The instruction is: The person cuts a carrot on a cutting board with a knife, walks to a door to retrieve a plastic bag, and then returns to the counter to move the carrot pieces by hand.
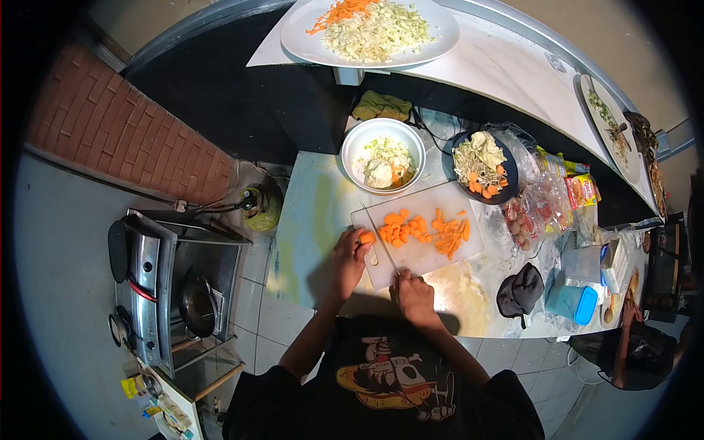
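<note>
My left hand (350, 258) is closed around a piece of carrot (367, 237) at the left edge of a white cutting board (380, 274). In my right hand (413, 295) is the handle of a knife (380, 238), its blade lying slantwise over the board, just right of the held carrot. Cut carrot pieces (405, 229) and longer carrot sticks (453, 236) are spread on the board beyond the blade. Behind it stands a white bowl (347, 139) with chopped pale vegetables and a creamy lump. A dark plate (506, 196) holds bean sprouts, carrot slices and pale leaves.
A white platter (293, 37) of shredded cabbage and carrot sits on the raised shelf. Plastic bags (529, 209), a black cap (520, 292) and a blue-lidded container (572, 302) fill the right side. A stove (147, 271) stands left. Another person (634, 345) is at far right.
</note>
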